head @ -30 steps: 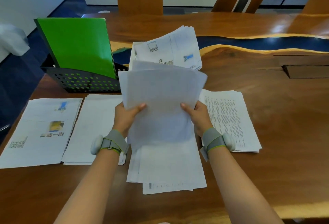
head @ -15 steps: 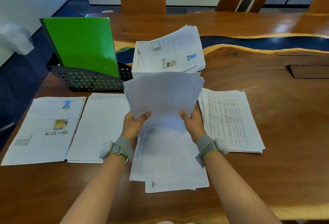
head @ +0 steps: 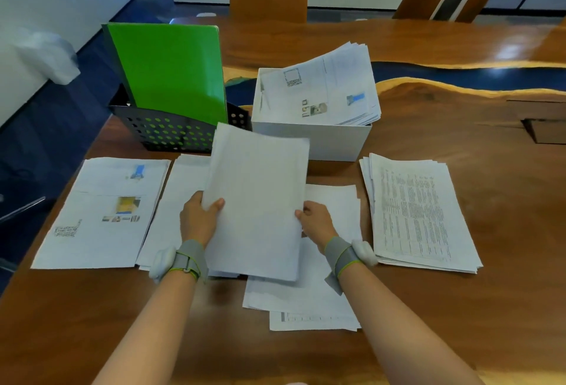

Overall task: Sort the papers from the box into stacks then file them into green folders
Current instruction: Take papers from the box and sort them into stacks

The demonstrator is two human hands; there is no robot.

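I hold a bundle of white sheets [head: 257, 201] low over the table, tilted to the left. My left hand [head: 199, 219] grips its left edge, thumb on top. My right hand [head: 315, 222] touches its right edge; whether it grips is unclear. Under the bundle lies a loose stack of papers [head: 309, 302]. A white box [head: 321, 139] behind it holds more printed papers [head: 321, 90]. Green folders [head: 171, 72] stand upright in a black perforated rack [head: 165, 133] at the back left.
Three more stacks lie on the wooden table [head: 505, 308]: one with pictures [head: 101, 216] at far left, a plain one [head: 171, 210] beside it, a dense text one [head: 419, 213] at right. A recessed hatch [head: 545, 129] sits at far right.
The bundle has come down from upright in front of me and shifted left, now lying nearly flat above the plain stack and the middle stack. Both hands moved left with it.
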